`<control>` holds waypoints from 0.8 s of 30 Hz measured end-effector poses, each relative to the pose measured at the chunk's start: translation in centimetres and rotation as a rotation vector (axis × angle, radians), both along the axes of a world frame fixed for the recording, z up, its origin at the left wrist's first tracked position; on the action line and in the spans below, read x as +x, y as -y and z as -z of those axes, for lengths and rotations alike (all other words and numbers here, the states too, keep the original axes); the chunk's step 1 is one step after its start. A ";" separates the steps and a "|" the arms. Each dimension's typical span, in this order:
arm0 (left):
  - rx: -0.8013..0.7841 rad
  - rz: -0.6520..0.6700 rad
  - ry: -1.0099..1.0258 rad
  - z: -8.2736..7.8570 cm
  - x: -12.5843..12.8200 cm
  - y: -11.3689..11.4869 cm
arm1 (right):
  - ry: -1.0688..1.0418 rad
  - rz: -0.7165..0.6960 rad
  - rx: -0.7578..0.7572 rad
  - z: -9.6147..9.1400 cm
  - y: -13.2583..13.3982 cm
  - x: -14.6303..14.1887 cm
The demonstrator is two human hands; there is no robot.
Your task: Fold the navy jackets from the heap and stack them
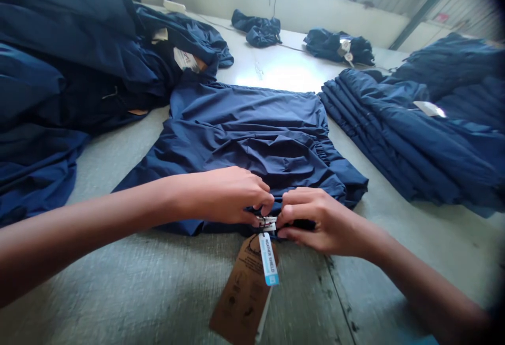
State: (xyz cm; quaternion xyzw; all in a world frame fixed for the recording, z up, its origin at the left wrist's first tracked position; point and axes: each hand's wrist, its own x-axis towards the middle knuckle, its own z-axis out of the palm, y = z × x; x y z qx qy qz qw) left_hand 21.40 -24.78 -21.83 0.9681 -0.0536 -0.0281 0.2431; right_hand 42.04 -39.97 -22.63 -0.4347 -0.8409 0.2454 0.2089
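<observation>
the left hand (224,195) and the right hand (321,221) meet at the near edge of a navy jacket (244,129) that lies spread on a grey worktop (177,287). both grips are narrow, with the fingers curled in and pinched from either side around a small white label (266,223) at the jacket's bunched hem. the hands cover much of the spot, so it's hard to tell exactly how the label is fastened there.

just below the hands, a narrow white-and-blue tag (268,258) printed "weather shield" hangs over a larger brown card tag (242,287). both lie on the worktop, off the near edge of the jacket, and the brown one runs toward the bottom of the view. the jacket itself is rumpled, with creases across its body and gathered fabric along its right side.

a large heap of navy garments (59,71) sits to the left, close to the jacket, with a white label (184,60) showing near its inner end. to the right is a neat stack of folded navy garments (410,140), with another white label (429,108) on top. further along the worktop lie two loose navy bundles (256,28) (339,46), the right one carrying pale tags (345,50).
</observation>
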 end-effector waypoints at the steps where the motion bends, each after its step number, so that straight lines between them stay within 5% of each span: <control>1: 0.000 0.002 -0.018 -0.1 0.0 0.0 | 0.036 -0.014 0.019 0.1 0.1 -0.1; 8: -0.015 0.038 -0.025 -0.9 -0.2 0.3 | 0.241 -0.094 0.337 0.8 1.4 -2.1; 14: -0.070 0.091 -0.015 -0.7 -0.2 0.4 | 0.305 -0.136 0.397 1.1 2.4 -3.4; 19: -0.115 0.113 -0.042 -0.7 -0.2 0.2 | 0.159 -0.099 0.468 0.8 2.3 -3.0; 24: -0.147 0.054 -0.061 -1.5 -0.5 -0.1 | -0.078 0.070 0.345 0.7 1.4 -1.2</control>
